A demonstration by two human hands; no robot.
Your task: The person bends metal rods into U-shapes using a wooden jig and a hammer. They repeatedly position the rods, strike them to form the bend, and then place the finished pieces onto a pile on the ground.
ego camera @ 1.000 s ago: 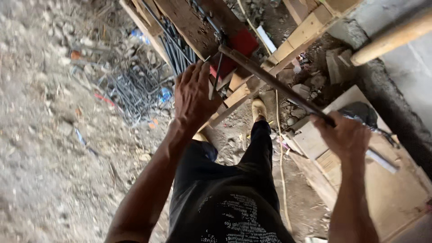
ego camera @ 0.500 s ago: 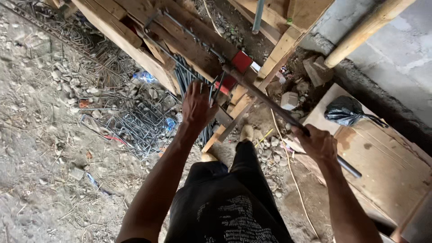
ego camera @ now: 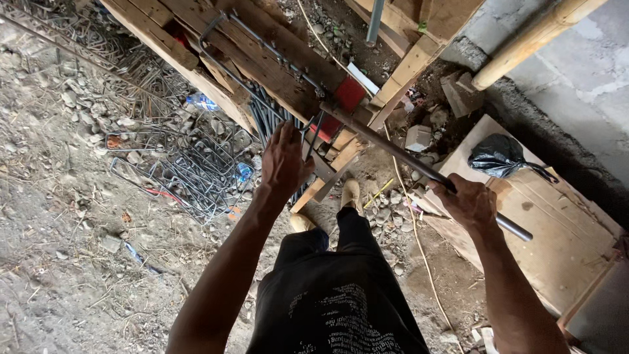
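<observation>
Right hand (ego camera: 470, 202) wrapped tight around pipe (ego camera: 393, 149) near its free end; pipe running up-left to bench (ego camera: 262, 59). Left hand (ego camera: 283, 160) pinching bent rebar (ego camera: 262, 49) at bench edge, beside pipe tip.
</observation>
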